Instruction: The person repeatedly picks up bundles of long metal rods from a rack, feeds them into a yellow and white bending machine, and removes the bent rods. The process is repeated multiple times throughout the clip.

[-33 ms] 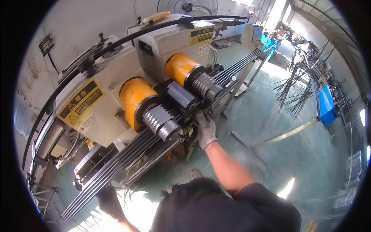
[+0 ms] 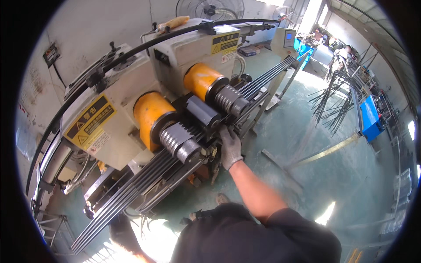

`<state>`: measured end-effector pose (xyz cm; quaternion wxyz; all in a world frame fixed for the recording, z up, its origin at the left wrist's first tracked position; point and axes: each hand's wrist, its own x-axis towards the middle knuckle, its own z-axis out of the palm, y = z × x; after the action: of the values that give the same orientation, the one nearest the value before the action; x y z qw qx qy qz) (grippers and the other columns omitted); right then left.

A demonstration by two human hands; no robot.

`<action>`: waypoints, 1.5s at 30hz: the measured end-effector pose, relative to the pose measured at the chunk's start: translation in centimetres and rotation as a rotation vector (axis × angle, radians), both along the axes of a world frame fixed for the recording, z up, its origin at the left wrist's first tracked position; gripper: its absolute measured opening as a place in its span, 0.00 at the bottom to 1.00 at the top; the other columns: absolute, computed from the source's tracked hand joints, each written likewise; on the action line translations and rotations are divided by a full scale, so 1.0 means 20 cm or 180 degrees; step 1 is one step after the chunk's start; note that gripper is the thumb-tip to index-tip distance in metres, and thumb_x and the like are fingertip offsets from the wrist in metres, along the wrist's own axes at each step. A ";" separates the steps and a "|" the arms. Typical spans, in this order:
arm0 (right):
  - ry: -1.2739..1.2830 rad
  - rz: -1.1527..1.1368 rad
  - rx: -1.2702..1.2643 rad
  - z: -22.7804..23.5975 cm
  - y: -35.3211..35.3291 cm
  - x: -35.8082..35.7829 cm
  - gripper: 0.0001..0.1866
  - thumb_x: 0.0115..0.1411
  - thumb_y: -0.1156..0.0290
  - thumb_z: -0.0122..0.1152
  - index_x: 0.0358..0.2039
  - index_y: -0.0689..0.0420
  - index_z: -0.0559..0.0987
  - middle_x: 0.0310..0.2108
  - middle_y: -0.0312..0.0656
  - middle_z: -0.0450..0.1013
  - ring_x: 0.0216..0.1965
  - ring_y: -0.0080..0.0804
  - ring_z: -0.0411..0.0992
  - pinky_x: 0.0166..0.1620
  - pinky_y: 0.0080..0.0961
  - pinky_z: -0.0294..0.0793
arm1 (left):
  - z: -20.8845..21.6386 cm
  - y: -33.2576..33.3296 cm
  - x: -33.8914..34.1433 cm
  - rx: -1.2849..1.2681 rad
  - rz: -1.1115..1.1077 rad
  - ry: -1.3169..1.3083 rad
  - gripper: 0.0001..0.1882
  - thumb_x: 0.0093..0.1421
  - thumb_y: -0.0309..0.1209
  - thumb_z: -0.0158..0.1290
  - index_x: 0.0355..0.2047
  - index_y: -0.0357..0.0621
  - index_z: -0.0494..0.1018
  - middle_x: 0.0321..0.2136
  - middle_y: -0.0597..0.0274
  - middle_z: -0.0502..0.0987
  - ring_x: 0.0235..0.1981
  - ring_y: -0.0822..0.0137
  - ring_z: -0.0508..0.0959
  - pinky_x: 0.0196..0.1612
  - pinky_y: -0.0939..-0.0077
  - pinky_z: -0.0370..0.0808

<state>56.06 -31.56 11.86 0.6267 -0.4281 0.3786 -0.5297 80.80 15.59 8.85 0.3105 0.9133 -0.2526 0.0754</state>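
Several long dark metal rods (image 2: 115,202) run side by side from the lower left through a machine with two ribbed rollers (image 2: 180,143) on orange housings (image 2: 153,111). Between these sits a smooth dark cylinder (image 2: 203,112). My right hand (image 2: 230,150), in a grey knit glove, reaches in just below that cylinder. Its fingers are bent, their tips hidden among the machine parts, so what they grip does not show. Under the near end of the rods is my left hand (image 2: 122,231), in a dark glove. Shadow and the rods hide its fingers.
A curved black hose (image 2: 127,51) arches over the machine. Beyond it stand a fan (image 2: 210,11) and a control box with a screen (image 2: 288,38). To the right, a heap of loose rods (image 2: 335,101) lies near a blue machine (image 2: 370,116). A metal bar (image 2: 324,152) stretches across the floor.
The machine and rods sit slightly farther left in the picture. Both hands keep nearly the same places, the right one still below the dark cylinder.
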 end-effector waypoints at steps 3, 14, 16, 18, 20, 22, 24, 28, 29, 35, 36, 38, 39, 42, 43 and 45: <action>-0.0219 0.0106 0.0373 0.07 -0.05 0.06 0.27 0.77 0.53 0.62 0.59 0.67 0.83 0.51 0.40 0.82 0.51 0.26 0.76 0.58 0.29 0.73 | 0.12 -0.02 0.04 -0.2378 -0.0013 0.1210 0.24 0.78 0.27 0.52 0.68 0.23 0.73 0.60 0.43 0.83 0.57 0.57 0.85 0.62 0.69 0.82; -0.0554 0.0131 0.0593 0.11 -0.24 0.17 0.25 0.72 0.51 0.65 0.52 0.64 0.86 0.41 0.39 0.82 0.39 0.25 0.78 0.46 0.29 0.78 | 1.13 -0.35 -0.11 -0.3993 0.0002 0.1357 0.23 0.82 0.37 0.49 0.58 0.25 0.81 0.57 0.35 0.83 0.60 0.38 0.82 0.72 0.42 0.74; -0.0562 0.0257 0.0760 0.12 -0.28 0.17 0.22 0.71 0.53 0.67 0.49 0.62 0.86 0.40 0.38 0.82 0.39 0.23 0.79 0.42 0.28 0.79 | 1.21 -0.37 0.04 -0.3700 0.0137 0.0979 0.24 0.82 0.40 0.50 0.60 0.28 0.81 0.58 0.40 0.83 0.60 0.43 0.82 0.72 0.47 0.73; -0.0507 0.0269 0.0798 0.12 -0.32 0.17 0.17 0.69 0.63 0.71 0.52 0.62 0.86 0.45 0.39 0.84 0.44 0.27 0.81 0.48 0.29 0.79 | 1.30 -0.41 0.21 -0.3785 0.0154 0.1105 0.24 0.81 0.41 0.52 0.62 0.31 0.81 0.57 0.48 0.84 0.59 0.53 0.83 0.69 0.57 0.75; -0.0533 0.0315 0.0831 0.11 -0.37 0.17 0.17 0.67 0.68 0.75 0.53 0.62 0.87 0.47 0.41 0.85 0.46 0.31 0.83 0.50 0.29 0.81 | 1.36 -0.48 0.28 -0.3863 0.0184 0.1244 0.24 0.80 0.42 0.54 0.64 0.34 0.81 0.57 0.56 0.85 0.58 0.62 0.84 0.67 0.67 0.76; -0.0408 0.0367 0.0843 0.11 -0.41 0.18 0.18 0.66 0.68 0.76 0.53 0.62 0.87 0.48 0.42 0.85 0.45 0.32 0.84 0.50 0.29 0.82 | 1.42 -0.57 0.24 -0.3605 0.0048 0.0982 0.24 0.80 0.41 0.53 0.64 0.35 0.80 0.55 0.56 0.86 0.58 0.63 0.84 0.67 0.67 0.76; -0.0147 0.0422 0.0908 0.10 -0.43 0.17 0.19 0.66 0.66 0.77 0.54 0.61 0.87 0.48 0.43 0.86 0.44 0.31 0.84 0.48 0.30 0.84 | 1.49 -0.74 0.17 -0.3609 -0.0223 0.0462 0.24 0.80 0.42 0.53 0.66 0.37 0.78 0.53 0.57 0.86 0.58 0.63 0.85 0.66 0.64 0.79; -0.0046 0.0606 0.0451 0.11 -0.44 0.13 0.20 0.65 0.63 0.78 0.52 0.60 0.88 0.46 0.44 0.86 0.42 0.28 0.84 0.45 0.30 0.84 | 1.66 -1.00 0.03 -0.2938 0.0035 -0.0005 0.25 0.78 0.43 0.56 0.66 0.39 0.77 0.53 0.55 0.85 0.55 0.62 0.86 0.63 0.62 0.83; 0.0069 0.0616 0.0339 0.11 -0.43 0.12 0.20 0.65 0.62 0.79 0.52 0.60 0.88 0.45 0.43 0.85 0.40 0.27 0.84 0.42 0.29 0.84 | 1.69 -1.06 0.03 -0.2907 -0.0178 -0.0050 0.25 0.79 0.43 0.55 0.67 0.38 0.76 0.52 0.54 0.85 0.54 0.62 0.86 0.63 0.63 0.83; -0.0009 0.0720 0.0758 0.17 -0.43 0.10 0.17 0.65 0.61 0.79 0.47 0.58 0.88 0.32 0.38 0.83 0.22 0.23 0.76 0.25 0.24 0.73 | 1.81 -1.39 -0.06 -0.1772 -0.0837 -0.0551 0.27 0.77 0.43 0.55 0.68 0.37 0.74 0.48 0.51 0.86 0.48 0.62 0.87 0.58 0.68 0.83; -0.0006 0.0738 0.0771 0.17 -0.43 0.10 0.16 0.65 0.61 0.79 0.46 0.58 0.88 0.30 0.37 0.82 0.19 0.22 0.74 0.22 0.24 0.71 | 1.83 -1.45 -0.08 -0.1673 -0.0958 -0.0760 0.27 0.77 0.43 0.56 0.67 0.37 0.75 0.46 0.51 0.86 0.47 0.63 0.87 0.57 0.68 0.83; -0.0056 0.0729 0.0717 0.16 -0.43 0.10 0.14 0.66 0.62 0.78 0.45 0.58 0.88 0.29 0.37 0.81 0.18 0.23 0.74 0.22 0.24 0.71 | 1.87 -1.58 -0.13 -0.1545 -0.1250 -0.0848 0.26 0.75 0.43 0.57 0.65 0.37 0.76 0.44 0.51 0.85 0.44 0.63 0.86 0.55 0.68 0.82; -0.0086 0.0721 0.0698 0.16 -0.43 0.10 0.14 0.67 0.62 0.78 0.45 0.58 0.88 0.28 0.36 0.80 0.17 0.23 0.73 0.22 0.24 0.71 | 1.88 -1.66 -0.15 -0.1509 -0.1431 -0.0730 0.26 0.74 0.42 0.57 0.65 0.37 0.77 0.42 0.52 0.85 0.43 0.64 0.85 0.54 0.67 0.81; -0.0219 0.0741 0.0636 0.14 -0.44 0.11 0.13 0.68 0.63 0.77 0.45 0.58 0.88 0.28 0.37 0.81 0.18 0.23 0.74 0.21 0.24 0.71 | 1.91 -1.74 -0.22 -0.1308 -0.1299 -0.0667 0.25 0.72 0.40 0.59 0.62 0.37 0.78 0.40 0.54 0.82 0.40 0.65 0.83 0.52 0.67 0.80; -0.0166 0.0740 0.0622 0.13 -0.44 0.11 0.13 0.68 0.64 0.77 0.46 0.58 0.88 0.28 0.37 0.81 0.18 0.23 0.74 0.21 0.24 0.71 | 1.91 -1.75 -0.23 -0.1259 -0.1267 -0.0820 0.24 0.71 0.40 0.59 0.61 0.37 0.78 0.39 0.55 0.81 0.40 0.65 0.82 0.51 0.66 0.80; 0.0013 0.0681 0.0620 0.13 -0.45 0.11 0.12 0.67 0.65 0.77 0.46 0.59 0.88 0.29 0.37 0.81 0.18 0.23 0.74 0.21 0.24 0.72 | 1.92 -1.76 -0.24 -0.1477 -0.1357 -0.0591 0.24 0.70 0.37 0.59 0.61 0.36 0.77 0.39 0.58 0.80 0.39 0.67 0.81 0.50 0.68 0.79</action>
<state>58.33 -40.50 14.43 0.7174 -0.4043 0.3817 -0.4198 76.01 -19.70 47.29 0.4947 0.7340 -0.4415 0.1473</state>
